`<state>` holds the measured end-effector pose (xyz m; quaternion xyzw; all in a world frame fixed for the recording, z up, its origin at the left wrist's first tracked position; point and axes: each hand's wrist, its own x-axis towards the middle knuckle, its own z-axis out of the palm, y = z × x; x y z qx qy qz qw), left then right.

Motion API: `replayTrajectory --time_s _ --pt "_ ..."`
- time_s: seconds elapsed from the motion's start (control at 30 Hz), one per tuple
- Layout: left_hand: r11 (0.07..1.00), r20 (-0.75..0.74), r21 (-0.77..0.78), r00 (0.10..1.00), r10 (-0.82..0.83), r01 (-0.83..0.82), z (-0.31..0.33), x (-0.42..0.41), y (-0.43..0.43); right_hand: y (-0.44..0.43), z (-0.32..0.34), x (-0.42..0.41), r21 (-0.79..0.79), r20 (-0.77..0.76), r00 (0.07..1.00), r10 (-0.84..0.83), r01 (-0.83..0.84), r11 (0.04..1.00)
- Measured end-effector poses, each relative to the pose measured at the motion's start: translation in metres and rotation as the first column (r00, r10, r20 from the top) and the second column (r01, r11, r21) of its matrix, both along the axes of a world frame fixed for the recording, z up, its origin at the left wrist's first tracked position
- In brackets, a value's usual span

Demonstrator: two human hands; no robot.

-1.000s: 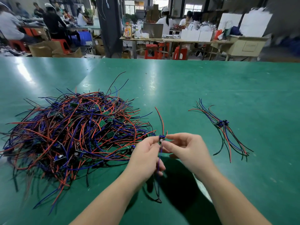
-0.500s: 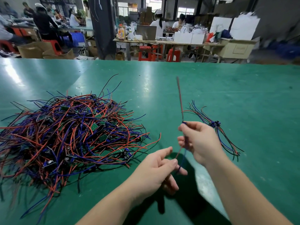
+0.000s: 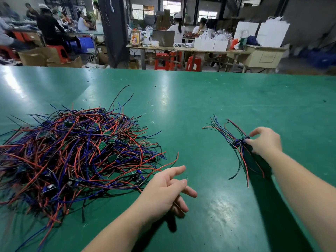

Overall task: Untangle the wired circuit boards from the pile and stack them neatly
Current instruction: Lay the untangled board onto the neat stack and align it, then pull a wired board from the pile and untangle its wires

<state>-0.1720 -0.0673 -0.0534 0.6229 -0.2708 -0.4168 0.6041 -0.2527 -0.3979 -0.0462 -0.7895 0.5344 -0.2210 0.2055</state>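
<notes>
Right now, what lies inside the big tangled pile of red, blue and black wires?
Small green circuit boards and blue parts show among the tangled red, blue and black wires. Anything deeper, and the green table beneath, is covered.

Bright, even overhead light. Glare streaks on green desk (image 3: 200,99) at far left and centre, with a dull sheen patch near centre. Dark shadows fall near under left hand (image 3: 163,188) and right hand (image 3: 263,140), swallowing some stack (image 3: 240,142) wires. Far windows (image 3: 143,10) blown out. Edges bent by wide angle. Far-right background blurred.
</notes>
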Motion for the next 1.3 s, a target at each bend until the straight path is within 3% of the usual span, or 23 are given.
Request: replayTrajectory --time_s 0.23,0.3,0.33,0.4,0.47,0.53,0.6,0.67,0.73,0.87,1.07,1.17,1.3 --pt "0.998 0.108 0.032 0.993 0.050 -0.053 -0.002 0.001 0.000 0.000 -0.009 0.000 -0.089 -0.142 0.989 0.051 -0.064 0.994" --pt "0.991 0.240 0.040 0.964 0.111 -0.124 -0.004 0.001 0.001 0.005 -0.008 0.001 -0.085 -0.163 0.985 0.052 -0.066 0.994" --pt "0.982 0.431 0.023 0.889 0.158 -0.186 -0.005 0.005 0.003 0.008 -0.007 0.002 -0.096 -0.160 0.986 0.044 -0.060 0.994" --pt "0.950 0.818 -0.071 0.528 0.230 -0.303 -0.005 0.019 0.009 0.020 -0.001 0.005 -0.147 -0.107 0.994 0.014 -0.030 0.989" --pt "0.886 0.943 -0.158 0.200 0.267 -0.436 0.000 0.036 0.016 0.042 0.006 0.011 -0.158 -0.010 0.999 0.041 -0.042 0.987" --pt "0.770 0.968 -0.154 0.062 0.243 -0.619 0.002 0.052 0.024 0.073 0.011 0.019 -0.110 0.032 0.989 0.143 -0.139 0.984" --pt "0.670 0.986 -0.034 0.086 0.144 -0.741 0.000 0.063 0.032 0.110 0.012 0.026 -0.012 -0.017 0.962 0.271 -0.271 0.962" --pt "0.593 0.988 0.107 0.151 0.025 -0.798 -0.006 0.072 0.038 0.149 0.007 0.031 0.116 -0.069 0.909 0.410 -0.401 0.909" --pt "0.550 0.985 0.165 0.160 -0.058 -0.819 -0.011 0.077 0.040 0.184 -0.001 0.035 0.207 -0.055 0.855 0.515 -0.495 0.844" --pt "0.559 0.995 0.074 0.098 0.012 -0.826 -0.013 0.083 0.044 0.217 -0.015 0.037 0.179 0.007 0.827 0.562 -0.554 0.813" --pt "0.537 0.991 0.073 0.120 0.054 -0.840 -0.010 0.086 0.046 0.218 -0.023 0.029 0.123 0.125 0.826 0.550 -0.562 0.818" --pt "0.531 0.989 0.009 0.087 0.123 -0.847 -0.002 0.087 0.048 0.217 -0.025 0.027 0.099 0.191 0.818 0.543 -0.566 0.818" --pt "0.448 0.987 -0.066 0.008 0.162 -0.892 0.007 0.095 0.060 0.216 -0.026 0.028 0.098 0.264 0.814 0.517 -0.556 0.826"
